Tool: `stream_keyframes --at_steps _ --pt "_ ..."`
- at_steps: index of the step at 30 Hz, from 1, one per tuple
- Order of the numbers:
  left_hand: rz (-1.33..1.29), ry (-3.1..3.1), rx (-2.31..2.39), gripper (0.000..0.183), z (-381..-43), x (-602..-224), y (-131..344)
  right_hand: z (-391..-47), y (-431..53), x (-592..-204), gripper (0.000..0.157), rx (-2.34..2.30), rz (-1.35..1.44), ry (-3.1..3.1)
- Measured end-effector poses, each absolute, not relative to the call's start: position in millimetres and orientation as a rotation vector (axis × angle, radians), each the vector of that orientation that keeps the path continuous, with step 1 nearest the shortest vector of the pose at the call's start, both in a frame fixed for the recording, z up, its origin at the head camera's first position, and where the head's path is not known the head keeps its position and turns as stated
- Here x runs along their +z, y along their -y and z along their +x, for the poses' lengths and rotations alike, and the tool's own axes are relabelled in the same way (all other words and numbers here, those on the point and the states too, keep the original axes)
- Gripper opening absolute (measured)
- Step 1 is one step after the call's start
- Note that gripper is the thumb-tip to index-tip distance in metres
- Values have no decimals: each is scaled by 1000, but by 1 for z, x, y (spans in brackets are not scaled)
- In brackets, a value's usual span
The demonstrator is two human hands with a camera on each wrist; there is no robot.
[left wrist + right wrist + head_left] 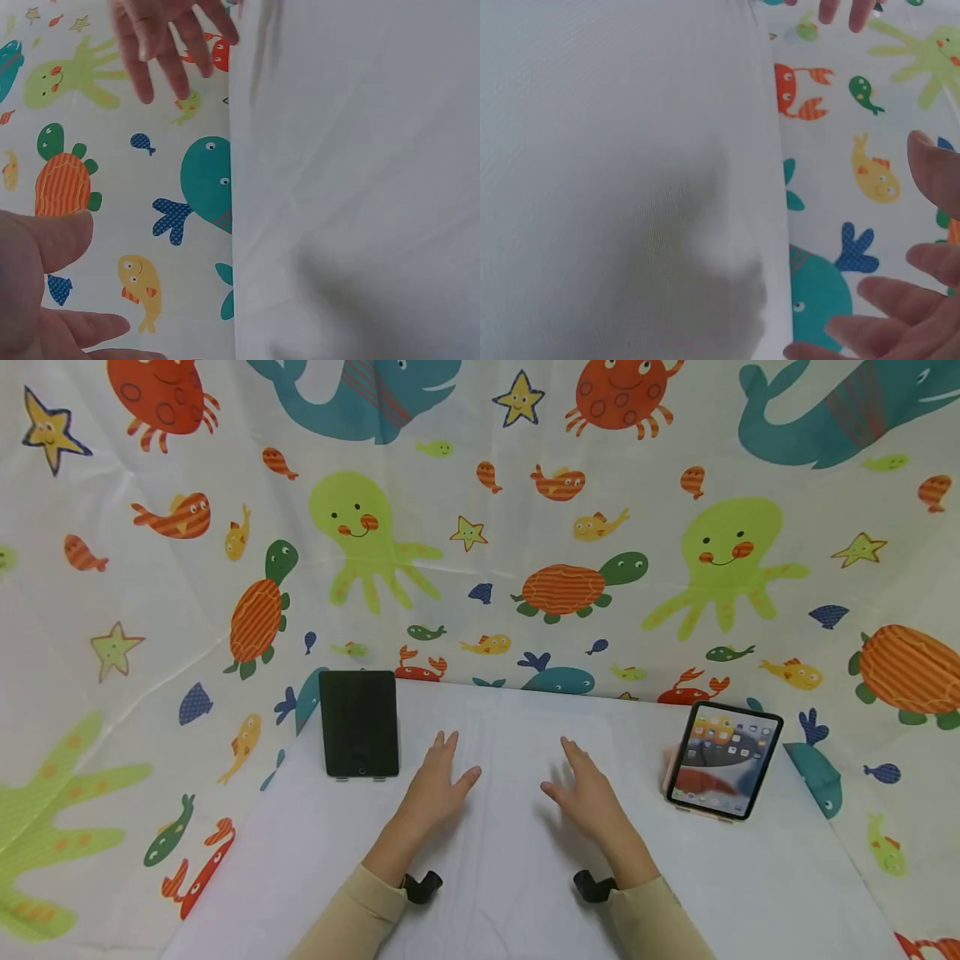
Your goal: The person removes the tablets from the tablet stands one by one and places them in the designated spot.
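White cloth (510, 877) spreads beneath two empty hands, the left hand (433, 789) and right hand (592, 797), well apart with fingers extended. Two tablets stand clear of them: one black, dark-screened rectangular tablet (360, 722) left of and beyond the left hand, one black-bordered tablet with lit icons (725, 760) to the right hand's right. Beyond both hands hangs white fabric printed with colourful sea animals (420, 635).

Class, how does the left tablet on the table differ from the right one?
The left tablet has a dark screen; the right tablet a lit one with icons. The left tablet looks nearly straight, the right tablet slanted. The left tablet has a round button; the right tablet shows none. Both are rectangular, taller than wide.
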State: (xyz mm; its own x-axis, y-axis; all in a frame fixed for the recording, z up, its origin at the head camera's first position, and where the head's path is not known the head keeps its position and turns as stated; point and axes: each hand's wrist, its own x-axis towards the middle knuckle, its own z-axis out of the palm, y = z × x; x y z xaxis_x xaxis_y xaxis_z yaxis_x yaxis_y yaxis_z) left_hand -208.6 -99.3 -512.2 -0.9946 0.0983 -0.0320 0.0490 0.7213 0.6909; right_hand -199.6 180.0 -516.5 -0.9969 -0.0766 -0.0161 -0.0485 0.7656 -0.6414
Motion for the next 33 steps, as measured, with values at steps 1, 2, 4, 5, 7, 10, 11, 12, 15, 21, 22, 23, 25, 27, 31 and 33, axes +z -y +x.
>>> stream_keyframes --at_steps 1,2,4,5,7,10,11,12,15,21,22,23,25,27,31,33 --pt "94 -2829 1178 84 -209 -509 101 -201 -180 -516 90 -1123 -88 -2880" --pt "69 -2812 1201 84 -210 -507 103 -202 -180 -515 90 -1189 -72 -2845" --pt "31 -2778 1248 82 -211 -501 107 -204 -179 -514 88 -1290 -58 -2781" --pt "12 -2763 1268 81 -212 -499 109 -206 -178 -514 87 -1341 -57 -2747" --pt "-24 -2732 1311 78 -214 -496 112 -208 -177 -515 84 -1420 -64 -2694" --pt "-68 -2706 1368 73 -216 -492 116 -212 -173 -517 80 -1517 -90 -2635" --pt "-74 -2704 1379 71 -216 -492 118 -213 -172 -517 79 -1550 -96 -2619" --pt "-69 -2704 1389 70 -217 -492 120 -214 -171 -518 77 -1574 -100 -2610" --pt "-38 -2724 1411 65 -216 -495 126 -216 -168 -521 74 -1661 -129 -2567" --pt "-67 -2704 1488 59 -215 -495 149 -219 -158 -528 70 -1767 -159 -2498" --pt "-77 -2699 1498 58 -215 -494 153 -220 -156 -529 69 -1778 -158 -2491" --pt "-78 -2703 1498 58 -216 -494 158 -221 -153 -529 68 -1795 -157 -2478" --pt "-84 -2707 1498 55 -216 -494 167 -223 -148 -529 67 -1828 -174 -2445" --pt "-97 -2713 1507 54 -216 -494 175 -225 -143 -529 66 -1860 -214 -2413" --pt "-121 -2711 1526 50 -216 -493 187 -229 -134 -527 64 -1899 -291 -2362" --pt "-134 -2708 1531 48 -216 -493 193 -230 -130 -526 63 -1900 -304 -2344"
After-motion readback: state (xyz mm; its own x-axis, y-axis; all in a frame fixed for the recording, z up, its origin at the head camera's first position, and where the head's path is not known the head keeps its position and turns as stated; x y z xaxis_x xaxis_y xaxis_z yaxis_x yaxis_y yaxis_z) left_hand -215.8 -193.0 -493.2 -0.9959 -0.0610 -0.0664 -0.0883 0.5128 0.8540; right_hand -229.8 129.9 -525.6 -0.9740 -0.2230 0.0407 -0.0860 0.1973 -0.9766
